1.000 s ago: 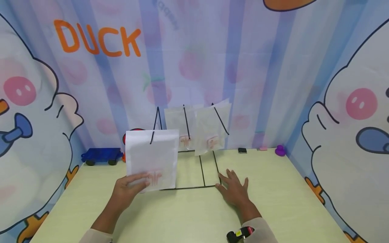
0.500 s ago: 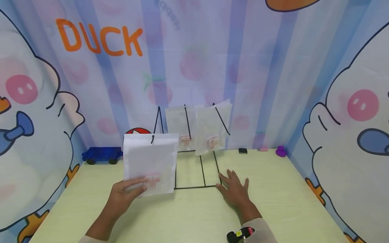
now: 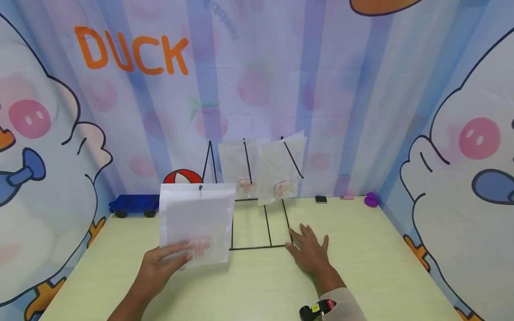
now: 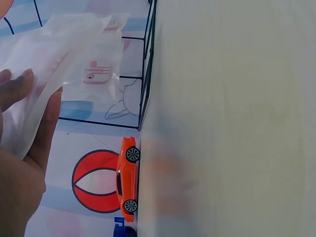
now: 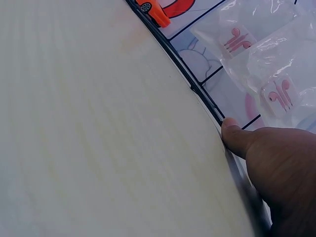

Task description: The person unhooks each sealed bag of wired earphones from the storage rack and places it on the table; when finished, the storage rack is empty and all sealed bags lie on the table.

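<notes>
My left hand (image 3: 173, 257) pinches the lower corner of a white translucent bag (image 3: 196, 218) with pink earphones inside, holding it upright in front of the left prong of a black wire rack (image 3: 257, 247). In the left wrist view the fingers (image 4: 22, 84) grip the bag (image 4: 64, 59) beside the rack's wires (image 4: 147, 74). My right hand (image 3: 308, 244) lies flat on the table with its fingers on the rack's base corner; the thumb (image 5: 237, 138) presses against the wire (image 5: 197, 89). Two more earphone bags (image 3: 238, 171) (image 3: 281, 171) hang on the other prongs.
Along the back edge of the pale green table (image 3: 381, 267) stand a blue toy truck (image 3: 134, 205), a red and white ball (image 3: 182, 177), a small black item (image 3: 320, 199) and a purple duck (image 3: 370, 199). An orange toy car (image 4: 127, 177) is behind the rack. Printed curtains enclose the table.
My left hand has drawn the bag down and to the left, toward me, along the left prong. The right hand has stayed on the rack's base.
</notes>
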Demonstrator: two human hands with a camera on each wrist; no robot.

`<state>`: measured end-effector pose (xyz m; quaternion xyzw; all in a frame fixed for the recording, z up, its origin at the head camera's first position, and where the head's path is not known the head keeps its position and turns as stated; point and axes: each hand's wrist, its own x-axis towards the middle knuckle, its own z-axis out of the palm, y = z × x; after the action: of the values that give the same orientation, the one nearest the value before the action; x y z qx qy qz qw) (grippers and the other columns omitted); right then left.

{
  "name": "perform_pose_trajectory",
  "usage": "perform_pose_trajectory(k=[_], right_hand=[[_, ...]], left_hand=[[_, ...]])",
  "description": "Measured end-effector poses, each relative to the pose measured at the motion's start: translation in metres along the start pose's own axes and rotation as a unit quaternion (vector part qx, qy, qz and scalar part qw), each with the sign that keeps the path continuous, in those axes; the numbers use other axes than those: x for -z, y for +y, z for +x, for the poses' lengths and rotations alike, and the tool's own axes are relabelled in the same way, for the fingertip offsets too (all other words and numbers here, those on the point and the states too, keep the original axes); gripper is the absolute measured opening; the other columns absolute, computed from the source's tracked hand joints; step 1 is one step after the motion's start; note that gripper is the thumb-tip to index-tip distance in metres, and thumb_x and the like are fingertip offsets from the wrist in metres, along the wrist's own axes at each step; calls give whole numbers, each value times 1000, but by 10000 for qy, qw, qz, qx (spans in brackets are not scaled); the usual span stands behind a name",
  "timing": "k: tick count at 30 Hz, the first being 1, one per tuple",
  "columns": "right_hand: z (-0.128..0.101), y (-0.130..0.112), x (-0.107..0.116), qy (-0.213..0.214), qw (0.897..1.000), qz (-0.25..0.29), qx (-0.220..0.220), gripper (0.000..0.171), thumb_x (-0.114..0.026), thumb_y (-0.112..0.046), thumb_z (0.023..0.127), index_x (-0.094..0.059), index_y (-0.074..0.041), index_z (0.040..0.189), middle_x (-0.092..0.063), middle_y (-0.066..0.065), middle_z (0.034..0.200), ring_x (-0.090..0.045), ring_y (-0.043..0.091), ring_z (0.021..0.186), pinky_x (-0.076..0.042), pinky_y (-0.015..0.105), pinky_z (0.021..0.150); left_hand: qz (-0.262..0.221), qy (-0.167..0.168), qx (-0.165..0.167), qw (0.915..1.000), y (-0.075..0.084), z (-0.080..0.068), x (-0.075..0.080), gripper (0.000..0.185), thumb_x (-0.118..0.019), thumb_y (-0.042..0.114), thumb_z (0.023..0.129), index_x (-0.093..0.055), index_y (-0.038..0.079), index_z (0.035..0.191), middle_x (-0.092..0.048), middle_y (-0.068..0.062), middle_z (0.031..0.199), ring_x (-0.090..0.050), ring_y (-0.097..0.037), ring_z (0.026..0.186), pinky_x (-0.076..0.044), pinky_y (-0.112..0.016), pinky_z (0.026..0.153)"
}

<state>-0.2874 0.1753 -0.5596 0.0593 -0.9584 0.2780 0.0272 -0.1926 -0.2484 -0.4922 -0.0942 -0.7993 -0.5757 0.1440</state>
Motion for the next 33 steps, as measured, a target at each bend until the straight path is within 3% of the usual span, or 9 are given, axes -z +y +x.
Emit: perform_pose_trajectory(k=[1, 4, 8, 12, 22, 25, 27, 29, 33], right_hand=[[0, 0, 0, 4, 10000, -2, 3, 58, -64, -45, 108, -56, -22, 161, -35, 17, 178, -22, 42, 170, 7, 82, 128], [0, 1, -1, 20, 10000, 7, 16, 57, -64, -45, 108, -57, -22, 161, -36, 17, 178, -22, 42, 169, 6, 83, 127], [1, 2, -2, 14, 10000, 19, 0, 58, -63, -46, 109, -56, -23, 161, -35, 16, 179, -21, 42, 170, 7, 82, 128], [1, 1, -1, 37, 10000, 38, -2, 58, -63, -47, 109, -56, -22, 161, -35, 17, 178, -22, 42, 169, 7, 82, 128], [-1, -1, 0, 26, 10000, 1, 26, 57, -62, -47, 109, -57, -22, 160, -36, 17, 178, -23, 43, 169, 5, 83, 127], [-2, -2, 1, 3, 10000, 12, 23, 57, -63, -46, 109, -58, -22, 160, -36, 17, 178, -23, 42, 169, 5, 83, 127], [-1, -3, 1, 7, 10000, -6, 21, 57, -63, -46, 109, -57, -22, 161, -36, 17, 178, -23, 42, 169, 5, 83, 127], [-1, -3, 2, 38, 10000, -32, 25, 57, -63, -46, 109, -58, -22, 160, -36, 17, 178, -24, 42, 169, 4, 83, 127], [-1, -3, 3, 34, 10000, -9, 14, 57, -63, -46, 108, -58, -22, 160, -36, 17, 178, -24, 42, 169, 4, 83, 127]], left_hand=[[-12, 12, 36, 10000, 0, -1, 0, 28, -86, 4, 91, -84, 1, 118, -75, 28, 117, -72, 2, 100, -66, -30, 68], [-81, 80, -307, 9995, 2, -5, 0, 27, -86, -2, 88, -85, 1, 115, -75, 30, 115, -72, 4, 100, -66, -29, 66], [-92, 138, -919, 9956, 2, -7, 0, 31, -85, -11, 84, -86, 3, 111, -81, 18, 117, -72, 6, 104, -66, -26, 68], [85, 86, -911, 9958, 2, -10, 2, 31, -85, -8, 86, -87, 8, 112, -84, 6, 120, -70, 9, 109, -65, -24, 71], [699, -81, 54, 9975, -11, -15, 18, 31, -89, 13, 90, -85, 10, 121, -82, 4, 126, -67, 12, 119, -53, -10, 95], [705, -45, 716, 9949, -19, -14, 25, 39, -91, 19, 88, -84, 12, 125, -80, 7, 130, -65, 13, 121, -51, -9, 96], [795, -33, 1255, 9889, -22, -12, 29, 44, -93, 28, 87, -83, 16, 129, -77, 5, 138, -63, 7, 128, -53, -18, 103], [846, -119, 1728, 9812, -26, -9, 32, 51, -94, 34, 86, -81, 19, 133, -71, 0, 149, -60, -7, 140, -52, -35, 115], [843, -379, 2181, 9715, -31, -3, 40, 63, -94, 38, 86, -75, 15, 141, -56, -14, 165, -42, -39, 160, -29, -76, 127]])
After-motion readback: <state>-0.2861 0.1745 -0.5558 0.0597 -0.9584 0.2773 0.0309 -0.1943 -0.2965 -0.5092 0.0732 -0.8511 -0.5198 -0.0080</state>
